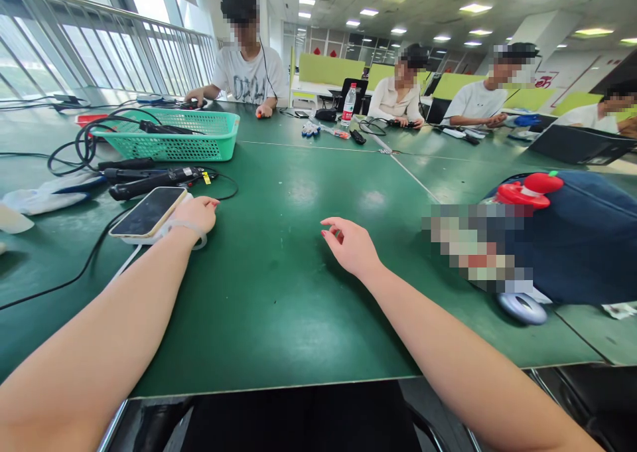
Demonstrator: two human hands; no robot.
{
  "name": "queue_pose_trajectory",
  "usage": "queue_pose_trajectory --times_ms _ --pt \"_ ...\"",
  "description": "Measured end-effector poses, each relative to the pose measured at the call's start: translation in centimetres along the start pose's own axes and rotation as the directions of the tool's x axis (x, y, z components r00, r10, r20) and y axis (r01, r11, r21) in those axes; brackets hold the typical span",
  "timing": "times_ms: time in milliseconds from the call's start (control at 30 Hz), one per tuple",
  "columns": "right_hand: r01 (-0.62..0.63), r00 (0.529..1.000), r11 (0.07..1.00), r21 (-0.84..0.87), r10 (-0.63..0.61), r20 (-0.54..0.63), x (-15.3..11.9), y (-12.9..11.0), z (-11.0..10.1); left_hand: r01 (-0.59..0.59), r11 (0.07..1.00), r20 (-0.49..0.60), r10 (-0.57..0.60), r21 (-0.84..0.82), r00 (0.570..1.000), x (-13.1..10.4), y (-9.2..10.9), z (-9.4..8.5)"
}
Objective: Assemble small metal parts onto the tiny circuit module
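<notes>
Phone (148,213) | rounded rectangle, smooth dark screen | left hand (200,214) just beside

Tabletop (279,306) green; basket (174,148) mint; bag (587,253) navy; phone screen (148,212) black.

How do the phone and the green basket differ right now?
Size: the phone is small and slab-like; the basket is far larger.
Look: the phone shows a dark screen with a pale edge; the basket is mint green with perforated walls.
Pose: the phone is screen up; the basket stands upright, holding black gear.
Both are on the left side of the view.
</notes>
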State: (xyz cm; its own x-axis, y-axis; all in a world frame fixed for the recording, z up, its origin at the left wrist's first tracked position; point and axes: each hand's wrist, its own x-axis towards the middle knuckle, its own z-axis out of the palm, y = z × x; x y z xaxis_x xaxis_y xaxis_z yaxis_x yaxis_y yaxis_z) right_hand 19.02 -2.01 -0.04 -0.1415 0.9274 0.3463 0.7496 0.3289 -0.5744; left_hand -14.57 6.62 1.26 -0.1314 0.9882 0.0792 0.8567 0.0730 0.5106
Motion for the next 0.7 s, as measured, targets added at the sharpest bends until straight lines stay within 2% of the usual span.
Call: queue_pose_trajectory --times_ms 67,133,200,267,300,367,400,467,567,700 --pt "0.0 1.0 1.0 0.006 0.0 0.014 0.0 -0.1 0.0 0.076 0.997 -0.03 -0.075 0.015 0.997 -0.4 0.8 0.9" --pt "0.011 0.999 1.0 0.013 -0.012 0.033 0.0 -0.3 0.1 0.07 0.996 -0.037 -0.072 -0.054 0.997 -1.0 2.0 2.0" --pt "0.04 0.997 0.999 0.02 -0.041 0.064 0.0 -0.5 0.3 -0.014 0.989 0.006 0.015 -0.15 1.0 -2.1 3.7 3.2" --pt "0.079 0.992 0.997 0.022 -0.08 0.101 0.0 -0.5 0.5 -0.132 0.936 0.087 0.168 -0.326 0.982 -3.5 5.6 4.1" --pt "0.098 0.987 0.995 0.019 -0.099 0.126 0.0 -0.5 0.7 -0.178 0.877 0.132 0.261 -0.447 0.956 -4.3 6.6 4.5" --pt "0.128 0.977 0.992 0.002 -0.127 0.174 0.0 -0.4 0.9 -0.226 0.756 0.232 0.447 -0.615 0.864 -5.9 8.2 4.8" --pt "0.141 0.972 0.99 -0.01 -0.136 0.194 0.0 -0.3 1.1 -0.247 0.718 0.25 0.51 -0.651 0.823 -6.6 8.9 4.8" --pt "0.161 0.964 0.987 -0.031 -0.15 0.218 0.1 -0.1 1.3 -0.284 0.684 0.255 0.574 -0.672 0.778 -7.4 9.6 4.7" --pt "0.183 0.96 0.982 -0.05 -0.167 0.226 0.2 0.2 1.7 -0.318 0.712 0.255 0.572 -0.627 0.78 -7.6 9.7 4.6" --pt "0.223 0.947 0.972 -0.074 -0.198 0.254 0.2 0.1 2.0 -0.308 0.799 0.269 0.493 -0.517 0.827 -7.2 9.2 4.9"
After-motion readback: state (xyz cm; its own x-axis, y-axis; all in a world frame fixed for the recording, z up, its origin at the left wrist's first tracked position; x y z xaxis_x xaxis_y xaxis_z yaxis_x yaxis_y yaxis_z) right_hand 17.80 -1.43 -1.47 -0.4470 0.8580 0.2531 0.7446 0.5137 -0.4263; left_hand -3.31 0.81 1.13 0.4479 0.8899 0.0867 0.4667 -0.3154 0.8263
